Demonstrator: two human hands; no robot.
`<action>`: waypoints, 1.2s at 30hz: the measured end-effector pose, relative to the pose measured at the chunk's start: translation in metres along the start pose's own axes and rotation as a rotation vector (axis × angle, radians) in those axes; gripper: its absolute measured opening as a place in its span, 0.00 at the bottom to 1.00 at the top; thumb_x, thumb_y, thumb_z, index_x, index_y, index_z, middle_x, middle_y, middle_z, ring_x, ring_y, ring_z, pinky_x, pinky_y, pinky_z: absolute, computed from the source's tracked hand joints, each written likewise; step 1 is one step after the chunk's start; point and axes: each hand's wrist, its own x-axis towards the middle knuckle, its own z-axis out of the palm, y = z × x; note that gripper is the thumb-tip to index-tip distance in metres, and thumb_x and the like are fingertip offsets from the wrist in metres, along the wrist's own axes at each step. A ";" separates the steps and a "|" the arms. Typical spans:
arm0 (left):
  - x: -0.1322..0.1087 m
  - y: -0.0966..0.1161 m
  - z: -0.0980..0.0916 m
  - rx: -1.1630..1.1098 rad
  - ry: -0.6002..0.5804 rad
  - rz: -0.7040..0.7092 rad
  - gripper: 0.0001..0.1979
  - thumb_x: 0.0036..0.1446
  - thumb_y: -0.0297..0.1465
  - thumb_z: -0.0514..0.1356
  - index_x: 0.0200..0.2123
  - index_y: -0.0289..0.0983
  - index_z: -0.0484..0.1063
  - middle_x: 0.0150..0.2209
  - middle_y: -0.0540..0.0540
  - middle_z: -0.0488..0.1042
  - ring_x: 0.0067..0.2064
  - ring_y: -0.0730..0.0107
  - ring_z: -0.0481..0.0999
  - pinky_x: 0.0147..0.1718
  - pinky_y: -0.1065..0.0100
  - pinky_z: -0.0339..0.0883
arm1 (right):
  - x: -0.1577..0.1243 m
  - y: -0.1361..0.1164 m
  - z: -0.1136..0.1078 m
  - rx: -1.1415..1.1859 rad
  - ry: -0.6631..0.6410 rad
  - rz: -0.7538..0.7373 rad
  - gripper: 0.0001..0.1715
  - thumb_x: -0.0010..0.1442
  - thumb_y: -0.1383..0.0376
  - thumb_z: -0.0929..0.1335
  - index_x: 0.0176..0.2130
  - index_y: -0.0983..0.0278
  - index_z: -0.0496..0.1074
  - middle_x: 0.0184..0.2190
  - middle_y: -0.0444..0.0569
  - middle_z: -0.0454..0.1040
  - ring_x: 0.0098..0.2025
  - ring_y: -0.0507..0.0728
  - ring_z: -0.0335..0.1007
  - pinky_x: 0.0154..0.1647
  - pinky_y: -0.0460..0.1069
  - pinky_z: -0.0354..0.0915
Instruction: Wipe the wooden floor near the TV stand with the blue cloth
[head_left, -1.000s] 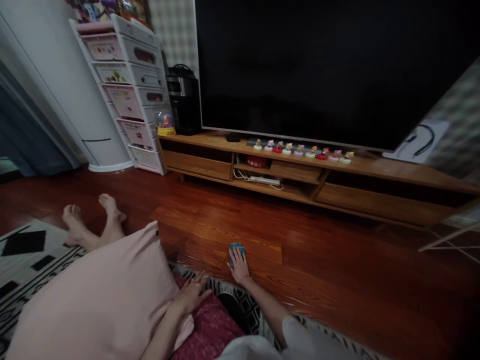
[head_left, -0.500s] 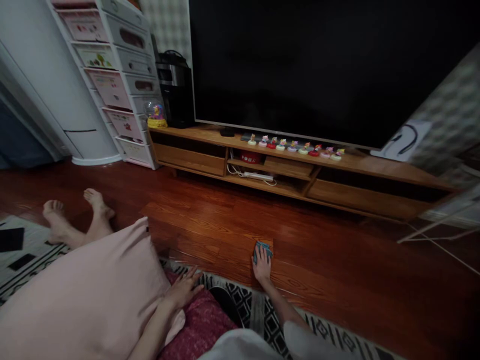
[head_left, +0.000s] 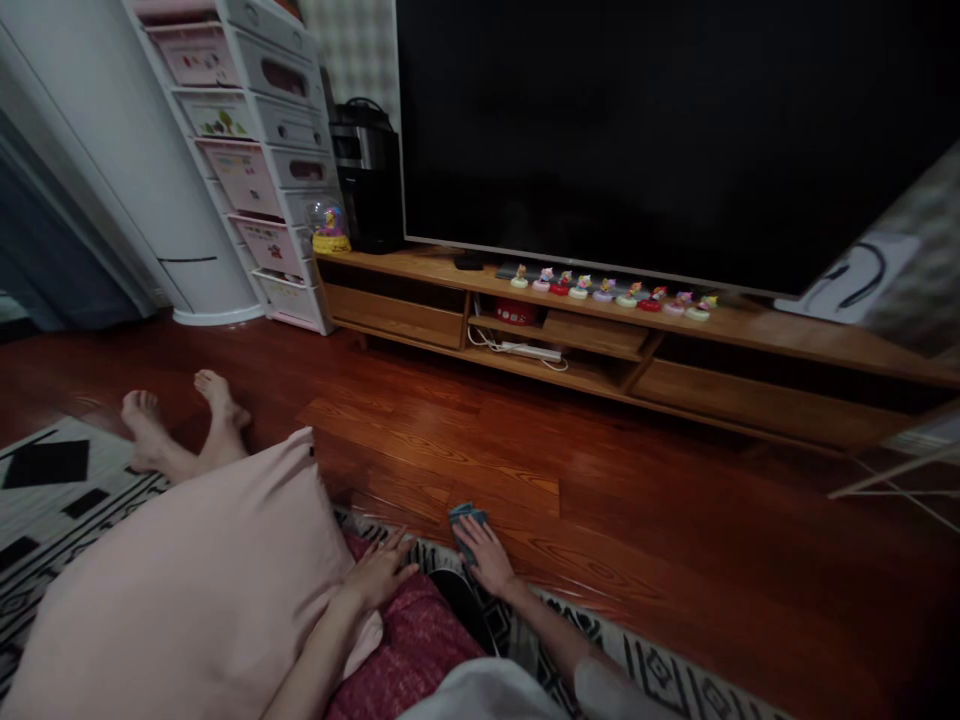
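My right hand [head_left: 484, 556] lies over a folded blue cloth [head_left: 466, 512], pressing it onto the wooden floor [head_left: 630, 480] at the edge of the patterned rug [head_left: 660, 665]. Its fingers are stretched across the cloth, which partly hides beneath them. My left hand [head_left: 382, 572] rests palm down with fingers spread on the dark red fabric [head_left: 412, 640], holding nothing. Close to that arm, a pink pillow [head_left: 187, 580] covers much of the lower left.
Bare feet [head_left: 219, 400] stretch beyond the pillow. A low wooden TV stand [head_left: 405, 318] runs across the back, carrying several small figurines [head_left: 604, 290] below a large television [head_left: 615, 130]. Drawers [head_left: 289, 190] stand at left; thin white legs of a rack [head_left: 885, 475] reach the floor at right.
My right hand has slid left and toward me with the blue cloth, nearer to my left hand. The left hand stays on the red fabric; the view has shifted slightly left.
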 end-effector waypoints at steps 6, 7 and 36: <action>-0.001 0.001 0.000 0.013 0.008 -0.014 0.29 0.65 0.44 0.48 0.67 0.41 0.55 0.71 0.42 0.45 0.70 0.57 0.50 0.66 0.51 0.42 | 0.011 0.078 -0.061 -0.129 0.073 0.546 0.31 0.68 0.59 0.55 0.68 0.58 0.52 0.70 0.46 0.48 0.71 0.55 0.39 0.68 0.56 0.43; 0.000 0.001 0.001 0.007 0.012 -0.013 0.29 0.65 0.44 0.48 0.67 0.42 0.56 0.71 0.43 0.46 0.69 0.57 0.50 0.66 0.51 0.43 | 0.012 0.085 -0.065 -0.147 0.085 0.617 0.31 0.68 0.59 0.54 0.68 0.59 0.52 0.71 0.47 0.47 0.71 0.56 0.39 0.68 0.56 0.43; 0.003 0.000 0.004 -0.024 0.020 0.004 0.30 0.64 0.44 0.48 0.66 0.41 0.57 0.71 0.42 0.46 0.70 0.58 0.49 0.66 0.50 0.43 | -0.015 0.019 0.006 -0.072 0.063 0.342 0.32 0.69 0.55 0.54 0.69 0.52 0.48 0.71 0.42 0.44 0.72 0.58 0.36 0.69 0.59 0.43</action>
